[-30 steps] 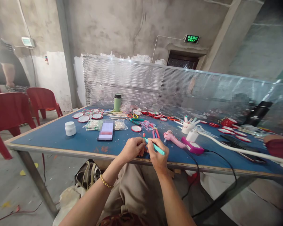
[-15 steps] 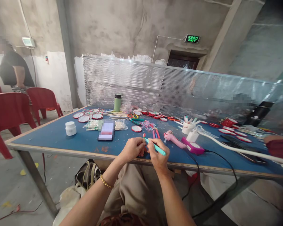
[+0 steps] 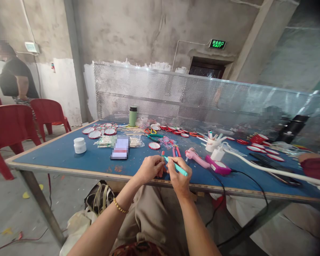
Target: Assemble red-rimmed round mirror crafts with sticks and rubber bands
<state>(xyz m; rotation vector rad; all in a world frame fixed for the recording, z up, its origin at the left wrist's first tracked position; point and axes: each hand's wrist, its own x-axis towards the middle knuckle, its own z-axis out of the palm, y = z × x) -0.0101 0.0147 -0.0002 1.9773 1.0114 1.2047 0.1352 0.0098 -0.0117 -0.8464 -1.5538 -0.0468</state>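
At the front edge of the table, my left hand [image 3: 150,168] is closed in a pinch on a small red-tipped piece [image 3: 163,154]; its kind is too small to make out. My right hand [image 3: 180,179] grips a turquoise marker pen [image 3: 181,171], its tip meeting the small piece or lying very close to it. Just beyond my hands lie pliers with pink and blue handles [image 3: 178,151] and a round white disc with a red rim [image 3: 154,145]. A pink glue gun [image 3: 198,158] rests to the right of my right hand.
Left of my hands are a phone [image 3: 120,148], bagged sticks [image 3: 136,141] and a white jar [image 3: 80,145]. Rightward stand a pen cup [image 3: 211,145] and a purple device [image 3: 219,167] with cables. A mesh partition [image 3: 149,92] borders the back. Another person [image 3: 18,80] stands far left.
Both hands keep nearly the same position, still holding the marker pen and the small piece. The person at far left has shifted slightly.
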